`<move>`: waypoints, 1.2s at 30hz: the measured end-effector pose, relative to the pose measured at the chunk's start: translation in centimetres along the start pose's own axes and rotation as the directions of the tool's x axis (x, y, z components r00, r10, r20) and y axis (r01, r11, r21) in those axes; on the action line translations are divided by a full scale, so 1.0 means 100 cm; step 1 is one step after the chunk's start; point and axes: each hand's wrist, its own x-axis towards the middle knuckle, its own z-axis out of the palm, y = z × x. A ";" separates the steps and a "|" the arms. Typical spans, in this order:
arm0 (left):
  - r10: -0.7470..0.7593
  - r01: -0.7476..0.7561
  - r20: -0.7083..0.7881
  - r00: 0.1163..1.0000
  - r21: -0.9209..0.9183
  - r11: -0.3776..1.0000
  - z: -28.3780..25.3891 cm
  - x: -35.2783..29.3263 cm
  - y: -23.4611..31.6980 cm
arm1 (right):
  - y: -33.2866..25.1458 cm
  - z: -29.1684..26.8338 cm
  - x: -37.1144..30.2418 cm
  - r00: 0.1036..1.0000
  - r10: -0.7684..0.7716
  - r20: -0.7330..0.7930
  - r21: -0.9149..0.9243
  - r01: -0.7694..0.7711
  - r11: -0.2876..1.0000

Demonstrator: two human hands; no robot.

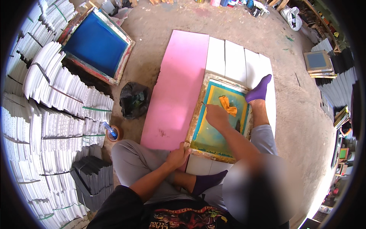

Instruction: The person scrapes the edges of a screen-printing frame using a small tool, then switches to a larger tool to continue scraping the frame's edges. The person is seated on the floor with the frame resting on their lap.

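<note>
Nearest: black shirt front with coloured print, then grey trousers, with purple socks bracketing the work. Hands apart: left hand at the near left corner of a framed screen, pinching or merely resting, cannot tell; right hand apparently closed around a thin tool over the left border. Screen lying on white panels, left rim about along the seam with a pink sheet. For good work, pin that corner firmly against sliding; hold the tool low and light, in short strokes along the border; avoid digging into stretched mesh; shift the orange cloth before working beneath it; mind the foot at the far right rim. Frame rectangular, rough, paint-crusted; mesh thin, yellow-green inside a teal margin. Cloth limp, crumpled. Pink sheet flat, smooth-looking, smudged toward the near end. Off left: crinkled, glossy black plastic bag; white stacks, ridge-edged, strapped in bundles; beyond, deep blue screen in a chipped, stained frame.
</note>
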 end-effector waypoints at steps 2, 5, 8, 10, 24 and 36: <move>0.007 -0.007 -0.018 1.000 -0.002 1.000 0.003 0.000 -0.005 | 0.005 0.011 -0.005 1.000 -0.009 -0.015 -0.026 0.009 1.000; 0.023 -0.024 -0.058 0.998 -0.016 1.000 0.006 0.000 -0.010 | -0.011 -0.002 -0.013 0.996 0.067 0.063 -0.175 -0.055 0.983; 0.010 -0.011 -0.019 1.000 -0.015 1.000 0.002 -0.002 -0.001 | -0.001 -0.006 -0.012 0.990 0.115 0.085 0.091 -0.122 0.988; -0.033 0.033 0.024 0.999 -0.002 0.999 -0.001 -0.001 0.003 | 0.034 0.018 -0.006 0.998 0.051 -0.027 0.370 -0.037 0.928; -0.046 0.046 0.013 0.999 -0.029 0.999 -0.002 -0.002 0.000 | 0.073 0.065 -0.005 0.986 -0.052 -0.158 0.219 0.086 0.972; -0.049 0.049 -0.004 0.999 -0.017 0.999 0.000 -0.003 -0.005 | 0.078 0.038 0.005 0.984 -0.156 -0.082 0.040 0.160 0.986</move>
